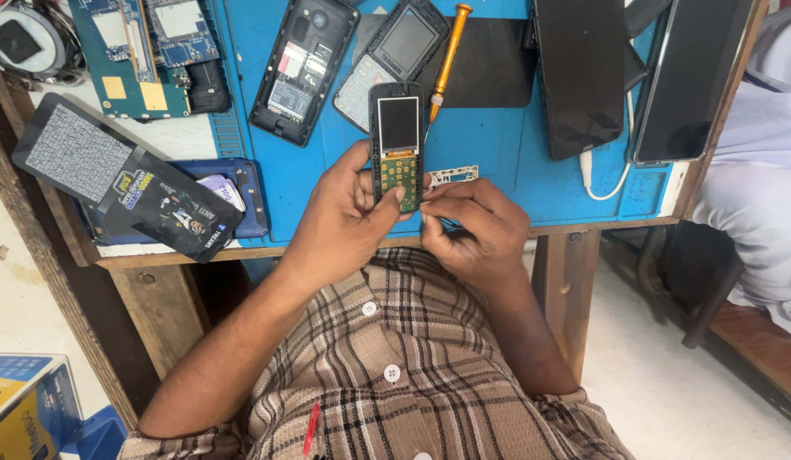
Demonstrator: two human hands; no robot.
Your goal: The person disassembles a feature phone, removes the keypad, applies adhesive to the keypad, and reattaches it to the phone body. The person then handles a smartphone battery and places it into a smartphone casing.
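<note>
Fingers of the left hand [344, 217] clasp the bare phone board [398, 145]. The right hand [474, 226] pinches its lower edge, perhaps a tiny part. Steady support matters here.

Overall light: bright, even daylight with no hard beam.
Shadows: soft and short; a faint one lies under the orange-handled screwdriver [445, 64] on the blue rubber work mat [506, 162].
Glare: pale reflections on the two black glass phone screens [583, 77] at far right; the small stripped phone's screen [398, 124] shows a white sheen.
Brightest areas: the pale floor [668, 400] at near right, close to washed out.
Focus: sharp across the mat and the checked shirt [412, 358].
Edges: slight wide-angle stretch at the corners.
</note>
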